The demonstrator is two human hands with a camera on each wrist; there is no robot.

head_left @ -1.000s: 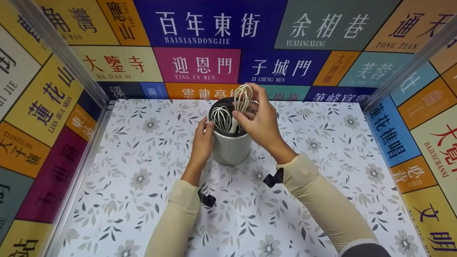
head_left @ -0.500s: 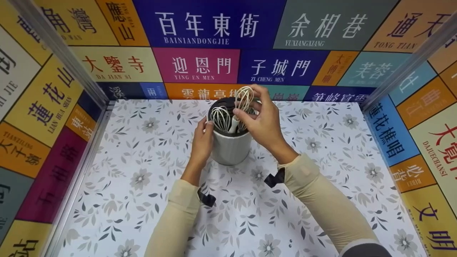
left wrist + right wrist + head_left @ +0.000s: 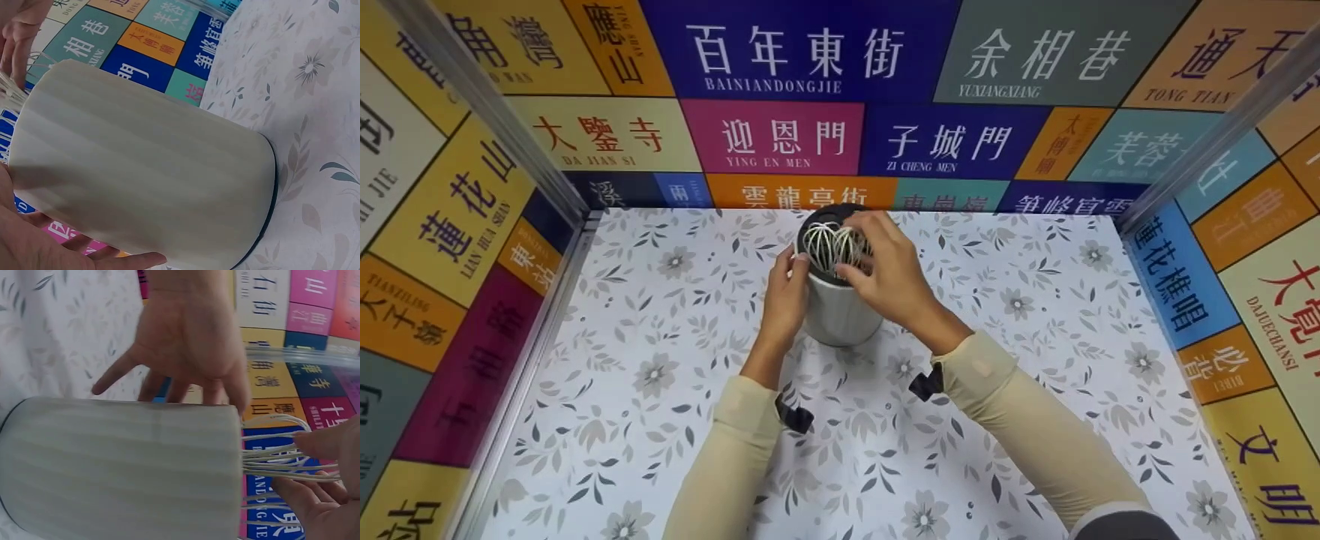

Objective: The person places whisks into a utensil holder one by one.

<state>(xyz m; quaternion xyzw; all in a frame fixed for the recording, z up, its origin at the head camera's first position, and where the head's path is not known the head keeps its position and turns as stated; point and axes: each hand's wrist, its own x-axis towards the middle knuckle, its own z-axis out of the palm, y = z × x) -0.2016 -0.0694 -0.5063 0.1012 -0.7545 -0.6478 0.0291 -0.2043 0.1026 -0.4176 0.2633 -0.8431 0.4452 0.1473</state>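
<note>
A grey-white utensil holder [image 3: 841,319] with a dark inner top [image 3: 840,213] stands upright. Against its left side lies my left hand [image 3: 784,300], thumb near the rim and fingers round the wall; in the right wrist view its little finger [image 3: 115,374] sticks out. Two whisks stand heads-up in the opening: the left whisk [image 3: 819,244] is free, while my right hand [image 3: 896,277] pinches the right whisk [image 3: 847,247] by its wires. The right wrist view shows the thumb [image 3: 320,441] and fingers around these pale wires [image 3: 281,464]. The whisk handles are hidden inside the holder.
A white table [image 3: 652,442] with a grey leaf-and-flower pattern lies under the holder. Colourful panels with lettering [image 3: 802,52] rise at the back and both sides. Metal posts [image 3: 487,112] stand at the corners. Both wrists wear small black devices [image 3: 795,418].
My right hand has lowered its whisk into the holder and shifted slightly left, so its head now sits beside the other whisk's. The left hand and the holder have stayed in place.
</note>
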